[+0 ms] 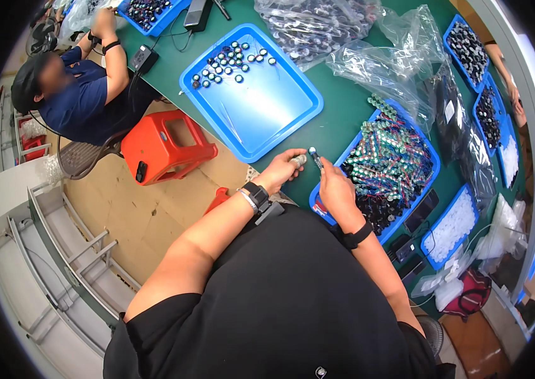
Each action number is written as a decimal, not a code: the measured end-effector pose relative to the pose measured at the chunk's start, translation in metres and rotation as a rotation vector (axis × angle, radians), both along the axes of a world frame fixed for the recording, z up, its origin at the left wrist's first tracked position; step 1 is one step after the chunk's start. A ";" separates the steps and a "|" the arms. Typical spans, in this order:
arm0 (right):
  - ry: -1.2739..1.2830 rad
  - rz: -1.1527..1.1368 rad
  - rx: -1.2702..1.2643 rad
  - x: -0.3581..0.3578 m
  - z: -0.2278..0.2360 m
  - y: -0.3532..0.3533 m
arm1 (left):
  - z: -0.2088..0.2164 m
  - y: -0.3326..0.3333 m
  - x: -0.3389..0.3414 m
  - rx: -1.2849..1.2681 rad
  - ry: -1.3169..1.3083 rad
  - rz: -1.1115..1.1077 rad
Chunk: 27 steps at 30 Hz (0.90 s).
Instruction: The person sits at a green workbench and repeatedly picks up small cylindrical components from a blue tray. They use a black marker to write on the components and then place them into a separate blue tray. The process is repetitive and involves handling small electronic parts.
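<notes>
My left hand (278, 171) is closed around a small pale, greenish piece (299, 160), pinched between thumb and fingers. Close beside it, my right hand (337, 189) grips a short, dark, slender piece with a whitish tip (315, 155); its exact kind is too small to make out. The two pieces are a little apart. Right of my right hand, a blue tray (433, 153) is heaped with small green circuit boards with red and blue wires (381, 155) and black parts (374, 211). Ahead, a larger blue tray (251, 148) holds several round, dark-rimmed, pale-centred pieces (229, 60) at its far end.
Clear plastic bags (318, 25) lie on the green table (337, 95). At the right stand blue trays of black parts (467, 50) and of white pieces (450, 227). A red stool (166, 148) is at the left, near a seated person (81, 91) at work.
</notes>
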State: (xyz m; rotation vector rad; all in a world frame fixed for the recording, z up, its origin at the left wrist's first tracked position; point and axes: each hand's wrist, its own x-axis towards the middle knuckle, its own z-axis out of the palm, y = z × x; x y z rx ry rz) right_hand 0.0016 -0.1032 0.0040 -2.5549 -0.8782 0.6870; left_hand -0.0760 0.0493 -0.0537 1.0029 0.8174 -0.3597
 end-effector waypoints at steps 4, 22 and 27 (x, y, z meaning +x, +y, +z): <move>-0.030 0.014 0.020 0.003 -0.005 0.001 | 0.002 0.002 0.004 0.020 0.003 -0.039; -0.119 0.448 -0.079 0.026 0.017 0.066 | -0.008 0.000 -0.001 0.096 -0.049 -0.045; -0.204 0.304 -0.144 0.015 0.001 0.030 | 0.000 0.003 0.014 0.748 -0.159 -0.402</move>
